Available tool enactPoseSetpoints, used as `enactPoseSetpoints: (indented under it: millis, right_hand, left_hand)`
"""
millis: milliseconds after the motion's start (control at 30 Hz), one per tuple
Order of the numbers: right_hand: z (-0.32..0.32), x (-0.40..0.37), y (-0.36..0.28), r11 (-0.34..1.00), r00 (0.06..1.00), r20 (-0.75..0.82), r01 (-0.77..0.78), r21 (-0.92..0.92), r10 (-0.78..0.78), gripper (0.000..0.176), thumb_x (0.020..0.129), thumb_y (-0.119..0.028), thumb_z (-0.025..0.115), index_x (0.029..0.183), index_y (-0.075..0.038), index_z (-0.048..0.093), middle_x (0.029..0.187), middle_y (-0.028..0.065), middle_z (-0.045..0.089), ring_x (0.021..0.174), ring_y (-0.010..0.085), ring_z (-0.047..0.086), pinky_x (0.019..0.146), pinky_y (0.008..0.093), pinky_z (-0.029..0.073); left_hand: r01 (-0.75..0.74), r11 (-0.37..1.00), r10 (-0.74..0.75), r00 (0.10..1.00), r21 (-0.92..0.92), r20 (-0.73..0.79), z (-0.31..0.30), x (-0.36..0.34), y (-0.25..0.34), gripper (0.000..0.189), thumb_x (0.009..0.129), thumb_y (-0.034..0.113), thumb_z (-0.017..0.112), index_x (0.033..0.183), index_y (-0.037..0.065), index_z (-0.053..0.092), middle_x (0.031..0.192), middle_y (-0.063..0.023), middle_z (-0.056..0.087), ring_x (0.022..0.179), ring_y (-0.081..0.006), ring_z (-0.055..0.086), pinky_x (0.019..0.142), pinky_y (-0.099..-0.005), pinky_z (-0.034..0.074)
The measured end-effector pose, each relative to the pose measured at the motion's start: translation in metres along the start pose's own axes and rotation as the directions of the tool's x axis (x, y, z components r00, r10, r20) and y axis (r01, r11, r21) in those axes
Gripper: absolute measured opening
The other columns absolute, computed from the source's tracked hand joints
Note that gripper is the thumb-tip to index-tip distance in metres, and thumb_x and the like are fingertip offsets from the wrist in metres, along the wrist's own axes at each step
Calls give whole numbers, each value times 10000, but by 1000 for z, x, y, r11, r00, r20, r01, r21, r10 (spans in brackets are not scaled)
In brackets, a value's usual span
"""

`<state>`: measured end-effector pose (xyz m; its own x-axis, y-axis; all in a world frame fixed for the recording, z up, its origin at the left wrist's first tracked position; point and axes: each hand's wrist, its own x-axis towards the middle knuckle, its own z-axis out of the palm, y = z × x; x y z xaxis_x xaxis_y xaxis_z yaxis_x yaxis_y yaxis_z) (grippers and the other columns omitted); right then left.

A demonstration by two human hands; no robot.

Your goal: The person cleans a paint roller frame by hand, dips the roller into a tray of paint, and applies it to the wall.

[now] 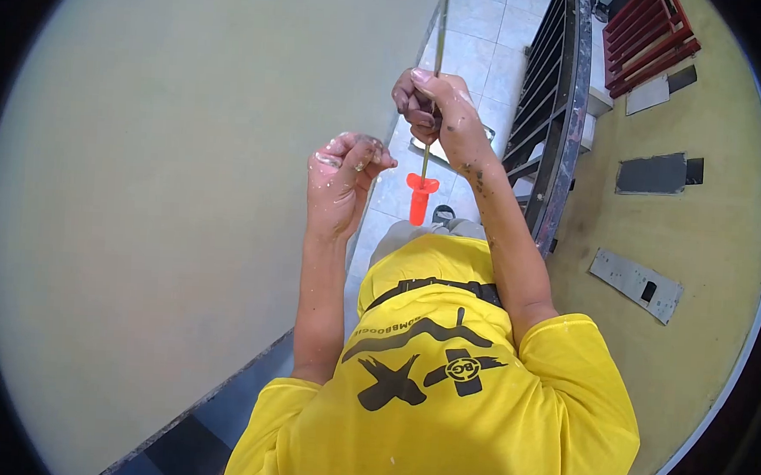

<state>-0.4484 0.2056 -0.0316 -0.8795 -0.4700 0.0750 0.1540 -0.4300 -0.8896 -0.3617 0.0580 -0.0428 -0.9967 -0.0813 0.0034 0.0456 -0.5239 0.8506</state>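
Wall [169,166], or some broad pale panel, fills my picture from seven round to eleven o'clock. Against its edge, toward eleven, I have the left hand [336,179], smeared with something whitish. Its fingers [366,153] curl inward, bunched near the thumb; from here I cannot tell whether anything is caught between them. The thin rod hangs near this hand, apart from it.

Next comes the rod [443,34] itself, running nearly upright and leaving my view at twelve, so its far end is hidden from me. On its lower end, at six o'clock from the right hand [461,130], sits an orange-red winged piece [418,207]. The right hand, at about one o'clock, pinches the rod between thumb and curled fingers, above that piece.

I judge the whole thing light, the rod slender and likely to whip or sway if gripped far from where it is being worked. The orange piece looks like stiff plastic, easy to steady under its wings but perhaps easy to knock askew or pull loose. Smears on the skin could make the rod slide or twist, so I would want a firm pinch just above the wings, with a second one higher up toward twelve for balance.

Farther right, a dark metal railing [561,118] stands beyond the right wrist toward two, near enough to catch a wide swing.
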Motion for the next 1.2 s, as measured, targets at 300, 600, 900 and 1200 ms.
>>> enactPoseSetpoints:
  millis: [300, 600, 900, 1200]
  right_hand:
    - [-9, 12, 24, 866, 969, -151, 96, -491, -193, 482, 911, -342, 467, 577, -5, 387, 515, 3, 292, 494, 119, 272, 461, 318, 255]
    - [-16, 20, 46, 671, 957, -54, 160, -724, -286, 318, 856, -209, 520, 671, 50, 544, 548, 216, 463, 473, 317, 409, 495, 402, 355]
    - [-11, 21, 62, 423, 923, 155, 305, -853, -353, 181, 808, -188, 549, 748, -27, 606, 621, 189, 562, 581, 377, 552, 546, 441, 438]
    - [-6, 14, 54, 250, 938, 217, 286, -925, -271, 176, 809, -241, 569, 804, -74, 624, 627, 136, 598, 621, 320, 596, 571, 429, 465]
  left_hand:
    - [110, 978, -73, 977, 180, -202, -20, -9, -13, 231, 927, 195, 534, 870, -16, 607, 875, -112, 627, 728, -177, 628, 735, -340, 541]
    - [35, 919, 56, 974, 393, -218, -19, -6, -8, 330, 906, 154, 554, 1165, -52, 551, 1130, -160, 593, 904, -210, 632, 849, -347, 512]
    - [8, 869, 116, 969, 494, -220, -9, -3, -1, 408, 897, 136, 566, 1241, -65, 479, 1194, -167, 544, 1014, -251, 602, 861, -349, 515]
    - [-81, 909, 209, 938, 409, -277, -7, -4, -3, 375, 930, 137, 534, 1247, -53, 467, 1159, -136, 559, 1006, -234, 601, 850, -348, 518]
